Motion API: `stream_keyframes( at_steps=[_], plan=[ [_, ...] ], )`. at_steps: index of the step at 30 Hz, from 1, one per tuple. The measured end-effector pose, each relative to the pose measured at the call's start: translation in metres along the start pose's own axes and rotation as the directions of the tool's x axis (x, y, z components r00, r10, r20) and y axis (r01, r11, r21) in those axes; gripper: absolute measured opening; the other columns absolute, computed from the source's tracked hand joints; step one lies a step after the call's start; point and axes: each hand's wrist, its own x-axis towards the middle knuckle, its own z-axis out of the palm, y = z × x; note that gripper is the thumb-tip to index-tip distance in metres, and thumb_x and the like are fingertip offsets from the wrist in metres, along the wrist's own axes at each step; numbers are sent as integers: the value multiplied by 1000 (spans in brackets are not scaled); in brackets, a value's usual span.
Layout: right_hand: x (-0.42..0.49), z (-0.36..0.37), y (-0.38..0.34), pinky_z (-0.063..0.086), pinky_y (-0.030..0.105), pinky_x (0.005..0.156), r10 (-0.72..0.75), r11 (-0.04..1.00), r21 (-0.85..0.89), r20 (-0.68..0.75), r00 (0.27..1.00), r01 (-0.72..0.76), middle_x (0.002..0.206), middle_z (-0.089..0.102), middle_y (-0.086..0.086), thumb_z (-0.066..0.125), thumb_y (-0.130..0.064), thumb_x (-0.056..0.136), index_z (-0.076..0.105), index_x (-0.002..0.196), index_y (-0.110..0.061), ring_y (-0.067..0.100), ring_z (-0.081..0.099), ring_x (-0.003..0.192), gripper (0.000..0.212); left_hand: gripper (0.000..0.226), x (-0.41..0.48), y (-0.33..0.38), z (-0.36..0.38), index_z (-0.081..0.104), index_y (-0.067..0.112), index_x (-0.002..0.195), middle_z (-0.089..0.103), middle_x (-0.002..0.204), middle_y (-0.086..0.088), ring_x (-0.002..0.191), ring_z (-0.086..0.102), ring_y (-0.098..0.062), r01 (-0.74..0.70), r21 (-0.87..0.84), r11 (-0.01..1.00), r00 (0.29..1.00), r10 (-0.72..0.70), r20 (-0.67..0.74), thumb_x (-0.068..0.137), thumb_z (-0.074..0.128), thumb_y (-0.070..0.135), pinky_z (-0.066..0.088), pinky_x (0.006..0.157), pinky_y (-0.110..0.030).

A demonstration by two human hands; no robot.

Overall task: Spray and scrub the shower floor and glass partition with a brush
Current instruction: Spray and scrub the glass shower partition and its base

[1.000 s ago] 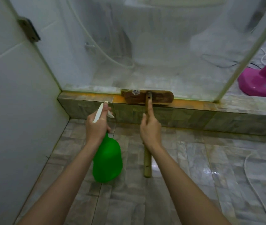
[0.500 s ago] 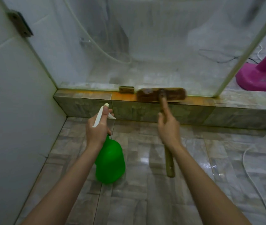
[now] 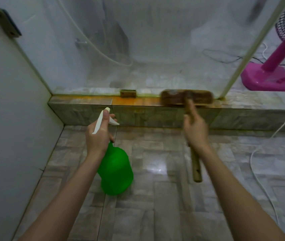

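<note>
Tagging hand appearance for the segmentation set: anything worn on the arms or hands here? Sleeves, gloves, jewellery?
Nothing worn that shows. The left hand and right hand are both bare, no gloves. Both forearms are uncovered right to the bottom edge of the frame, so no sleeves in view. No watch, bracelet or ring visible, though the right hand is motion-blurred, so small items on its fingers could be missed.

Home bathroom, seen from the shower corner: grey tiled floor [image 3: 164, 197], raised tiled curb [image 3: 147, 117], cloudy glass partition [image 3: 155, 49], white wall tiles [image 3: 8, 110], pink standing fan [image 3: 270, 73] beyond.
</note>
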Motion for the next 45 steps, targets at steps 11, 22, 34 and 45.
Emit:
stream_keyframes(
  at_steps=[11,22,34,45],
  plan=[
    [3,8,-3,36,17,41,-56,998,34,181,982,50,60,53,-1,44,-20,100,25,148,-44,7,40,41,57,39,0,3,13,75,29,94,77,95,-13,37,51,-7,-3,66,998,998,-2,71,101,46,55,47,53,-28],
    [-6,21,-17,37,23,46,-2,999,47,114,993,-3,59,53,0,44,-18,100,21,148,-44,9,40,45,60,36,7,5,4,71,40,79,77,96,2,38,51,-9,-28,34,999,1000,28,11,102,47,54,46,57,-34],
    [-17,21,-13,37,25,47,200,977,109,-160,967,-184,60,54,2,42,-18,100,24,150,-39,12,37,45,57,48,-2,12,-41,67,68,68,73,72,26,38,48,-4,-24,36,999,998,26,-53,105,45,48,43,56,-34],
    [-37,76,-42,31,26,40,-123,986,129,145,982,105,54,43,4,41,-20,102,14,147,-52,12,33,43,62,28,15,-11,-82,70,66,74,70,65,10,40,49,-15,-1,17,1000,982,4,-190,91,48,66,47,61,-40]
  ],
)
